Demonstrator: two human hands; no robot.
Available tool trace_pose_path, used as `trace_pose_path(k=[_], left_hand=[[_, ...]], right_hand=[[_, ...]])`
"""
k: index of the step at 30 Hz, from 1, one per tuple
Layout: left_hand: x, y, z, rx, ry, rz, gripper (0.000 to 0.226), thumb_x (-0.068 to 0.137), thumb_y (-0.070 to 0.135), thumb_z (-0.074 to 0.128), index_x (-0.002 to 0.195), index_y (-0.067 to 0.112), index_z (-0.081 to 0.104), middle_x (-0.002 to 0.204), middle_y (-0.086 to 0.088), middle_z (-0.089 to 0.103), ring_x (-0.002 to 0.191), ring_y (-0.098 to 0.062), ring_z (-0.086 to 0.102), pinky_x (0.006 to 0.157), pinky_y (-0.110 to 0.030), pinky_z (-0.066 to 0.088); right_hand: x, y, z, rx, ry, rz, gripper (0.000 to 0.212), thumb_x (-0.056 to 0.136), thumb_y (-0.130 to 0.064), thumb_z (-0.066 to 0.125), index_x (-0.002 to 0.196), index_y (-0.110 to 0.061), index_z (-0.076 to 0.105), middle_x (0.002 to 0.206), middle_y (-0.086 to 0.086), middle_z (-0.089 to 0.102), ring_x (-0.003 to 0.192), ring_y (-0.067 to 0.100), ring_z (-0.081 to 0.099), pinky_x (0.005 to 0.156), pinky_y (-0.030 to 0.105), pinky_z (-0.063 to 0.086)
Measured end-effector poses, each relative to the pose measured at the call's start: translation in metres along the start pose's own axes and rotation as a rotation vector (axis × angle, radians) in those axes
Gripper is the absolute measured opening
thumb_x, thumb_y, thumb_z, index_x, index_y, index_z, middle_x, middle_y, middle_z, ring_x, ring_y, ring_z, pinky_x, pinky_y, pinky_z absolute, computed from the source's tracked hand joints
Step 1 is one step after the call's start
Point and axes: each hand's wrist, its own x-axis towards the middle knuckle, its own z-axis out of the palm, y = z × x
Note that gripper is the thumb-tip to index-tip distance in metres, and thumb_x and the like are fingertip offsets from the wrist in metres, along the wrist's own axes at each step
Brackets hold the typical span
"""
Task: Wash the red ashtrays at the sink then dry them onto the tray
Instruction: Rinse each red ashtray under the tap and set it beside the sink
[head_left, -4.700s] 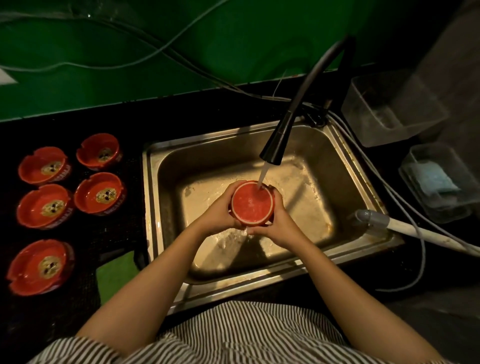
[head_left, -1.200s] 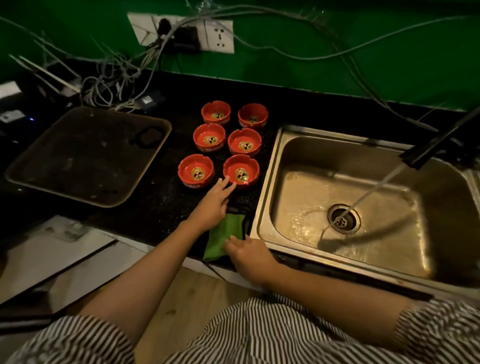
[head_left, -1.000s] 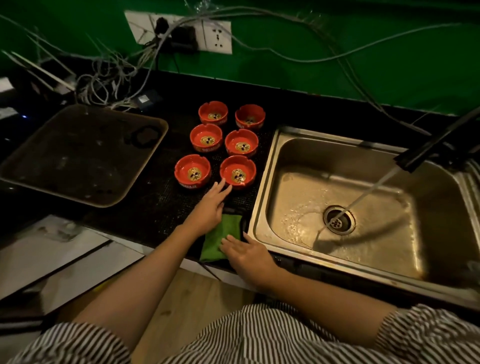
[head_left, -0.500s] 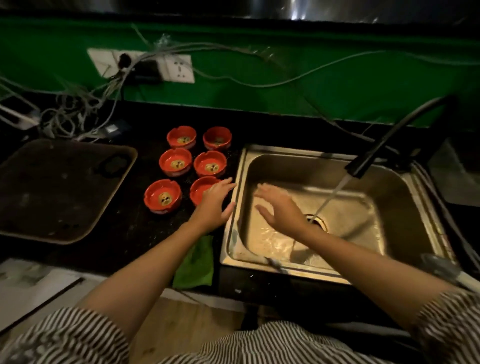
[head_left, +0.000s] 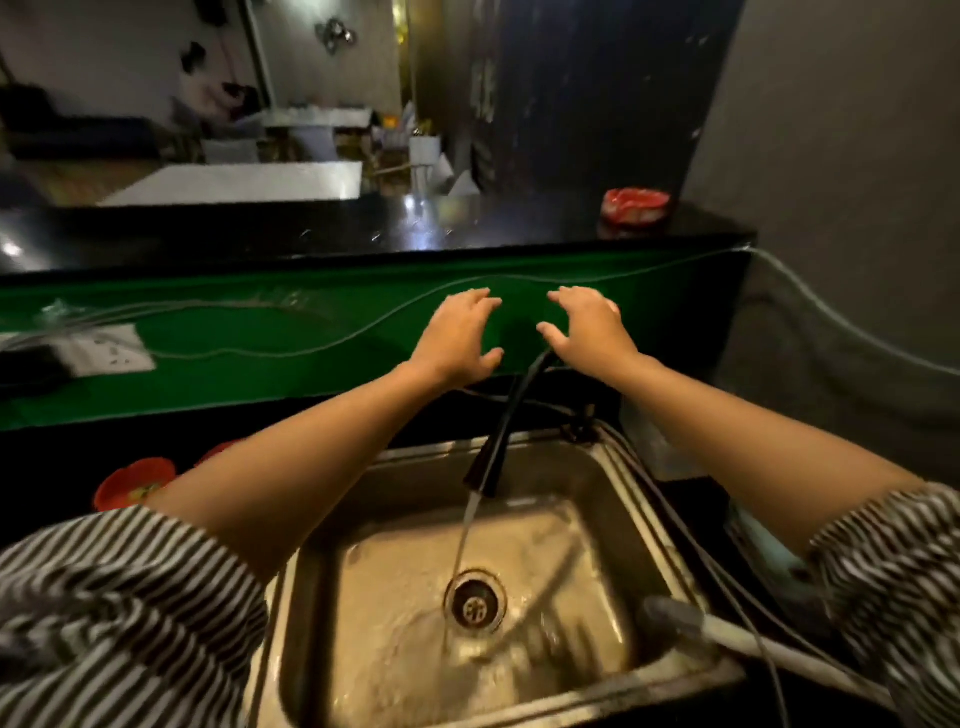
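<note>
Both my hands are raised in front of the green wall above the steel sink (head_left: 613, 478), fingers spread and holding nothing. My left hand (head_left: 460, 332) and my right hand (head_left: 587, 325) hover a short gap apart, above the black faucet (head_left: 498, 441). Water runs from the faucet into the drain (head_left: 474, 605). One red ashtray (head_left: 635, 205) sits on the high black ledge at the far right, beyond my hands. Another red ashtray (head_left: 134, 483) shows on the lower counter at left, partly behind my left arm. The tray is out of view.
A wall socket plate (head_left: 104, 353) and thin cables run along the green wall. A white hose (head_left: 753, 642) lies across the sink's near right corner. Behind the black ledge (head_left: 363, 228) a room with tables shows.
My view has swung up from the counter. Both hands have lifted from the sink rim area to in front of the green wall, still holding nothing. The tray and most ashtrays have left the view.
</note>
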Motion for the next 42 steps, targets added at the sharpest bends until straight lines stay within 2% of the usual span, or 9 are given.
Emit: trace_pose_path(k=[9,13,15,21,26,30,36,39,42], left_hand=[[0.123,0.033,0.022,0.126,-0.082,-0.105,0.089,0.085,0.044,0.069,0.153,0.011,0.023,0.159,-0.012,0.022,0.149,-0.027,0.015,0.122,-0.05,0.006],[0.143,0.027,0.037,0.242,-0.103,-0.101,0.09,0.089,0.051,0.062,0.157,0.018,0.012,0.163,-0.007,0.012,0.151,-0.026,0.006,0.119,-0.052,-0.002],[0.147,0.02,0.045,0.292,-0.032,-0.07,0.084,0.09,0.05,0.059,0.156,0.02,0.017,0.162,-0.005,0.019,0.15,-0.025,0.012,0.12,-0.051,0.0],[0.148,-0.006,0.065,0.314,0.139,0.063,0.083,0.078,0.04,0.076,0.148,0.015,0.04,0.15,-0.011,0.044,0.139,-0.033,0.039,0.115,-0.053,0.025],[0.147,-0.009,0.075,0.356,0.202,0.083,0.089,0.074,0.043,0.078,0.149,0.016,0.039,0.15,-0.01,0.044,0.139,-0.032,0.039,0.115,-0.055,0.026],[0.147,-0.012,0.079,0.385,0.26,0.106,0.089,0.071,0.041,0.08,0.147,0.015,0.042,0.146,-0.011,0.048,0.136,-0.033,0.044,0.112,-0.056,0.03],[0.148,-0.013,0.08,0.371,0.274,0.107,0.089,0.072,0.039,0.081,0.148,0.015,0.041,0.147,-0.011,0.047,0.137,-0.033,0.042,0.113,-0.055,0.029],[0.147,-0.007,0.071,0.32,0.174,0.07,0.089,0.08,0.046,0.072,0.153,0.018,0.03,0.156,-0.008,0.034,0.144,-0.029,0.029,0.119,-0.051,0.016],[0.146,0.002,0.053,0.177,0.044,0.034,0.091,0.086,0.054,0.064,0.156,0.017,0.018,0.162,-0.003,0.018,0.15,-0.023,0.011,0.121,-0.043,0.001]], right_hand=[[0.08,0.104,-0.071,0.123,-0.067,0.368,0.072,0.09,-0.041,0.064,0.147,-0.008,0.035,0.145,0.014,0.046,0.133,0.032,0.042,0.107,0.041,0.039],[0.112,0.127,-0.081,0.22,-0.008,0.429,0.063,0.088,-0.037,0.068,0.139,-0.008,0.045,0.139,0.012,0.052,0.127,0.029,0.049,0.098,0.031,0.041],[0.13,0.136,-0.079,0.285,0.029,0.465,0.063,0.082,-0.04,0.073,0.133,-0.01,0.052,0.132,0.011,0.057,0.122,0.028,0.052,0.096,0.031,0.042],[0.179,0.154,-0.063,0.382,0.055,0.605,0.107,0.062,-0.062,0.081,0.142,-0.007,0.037,0.141,0.013,0.047,0.129,0.031,0.044,0.104,0.044,0.043],[0.203,0.157,-0.039,0.245,0.046,0.676,0.139,0.058,-0.073,0.075,0.153,-0.002,0.003,0.157,0.017,0.023,0.144,0.035,0.022,0.118,0.05,0.013],[0.216,0.161,-0.023,0.023,0.097,0.69,0.142,0.053,-0.088,0.063,0.152,-0.001,0.011,0.154,0.019,0.03,0.143,0.032,0.026,0.112,0.06,-0.012],[0.207,0.165,-0.019,0.076,0.182,0.616,0.134,0.052,-0.086,0.064,0.15,-0.005,0.023,0.145,0.013,0.046,0.138,0.028,0.036,0.117,0.054,-0.004],[0.176,0.155,-0.021,0.196,0.232,0.494,0.131,0.057,-0.079,0.07,0.152,-0.006,0.018,0.147,0.011,0.042,0.141,0.026,0.031,0.118,0.049,-0.004],[0.132,0.13,-0.026,0.321,0.296,0.375,0.127,0.06,-0.066,0.079,0.154,-0.008,0.016,0.149,0.009,0.038,0.143,0.03,0.021,0.12,0.048,0.009]])
